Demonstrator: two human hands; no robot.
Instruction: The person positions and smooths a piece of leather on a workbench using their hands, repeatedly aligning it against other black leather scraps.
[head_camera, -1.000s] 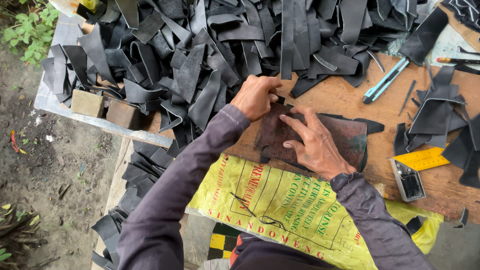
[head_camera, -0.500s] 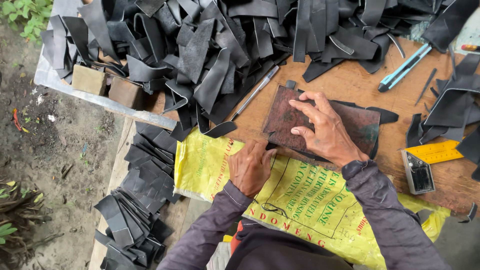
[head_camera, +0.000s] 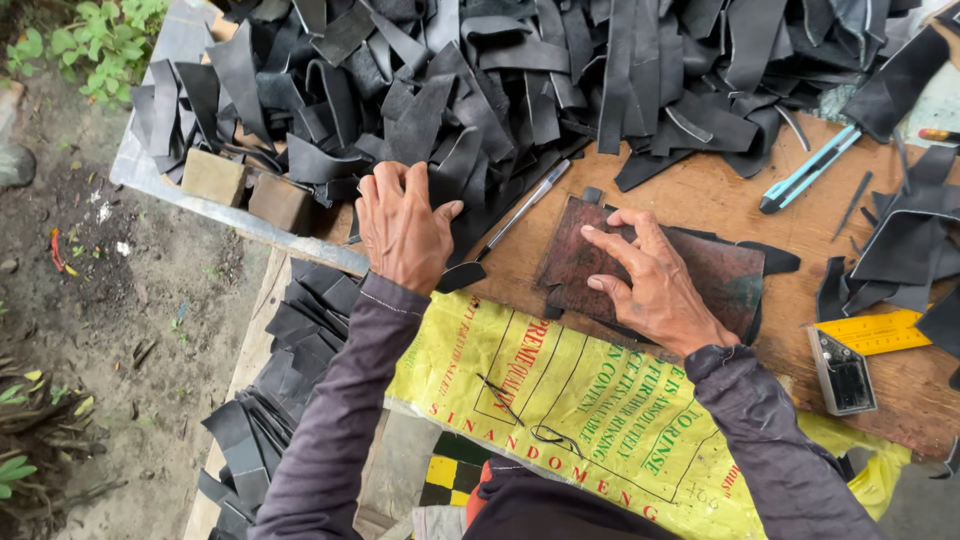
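On the wooden tabletop (head_camera: 700, 190), in front of me, my right hand (head_camera: 655, 285) lies flat with the fingers spread on a dark, worn rectangular plate (head_camera: 725, 275), pressing it down rather than gripping it. Under the plate a piece of black rubber (head_camera: 775, 260) shows at its right edge. My left hand (head_camera: 400, 225) is out at the near edge of the big heap of black rubber strips (head_camera: 560, 70), fingers loosely open and resting on a strip, closed round nothing that I can see. A pen (head_camera: 520, 212) lies slantwise between the two hands, untouched.

Judging by how things lie, the work looks far from over: the heap on the tabletop is large, while more black pieces (head_camera: 280, 370) lie stacked lower down at my left, beside the yellow printed sack (head_camera: 590, 410) over my lap. A blue utility knife (head_camera: 810, 170), a yellow ruler (head_camera: 880, 332) and a small grey box-shaped tool (head_camera: 842, 372) all sit idle to the right, well apart from either hand.
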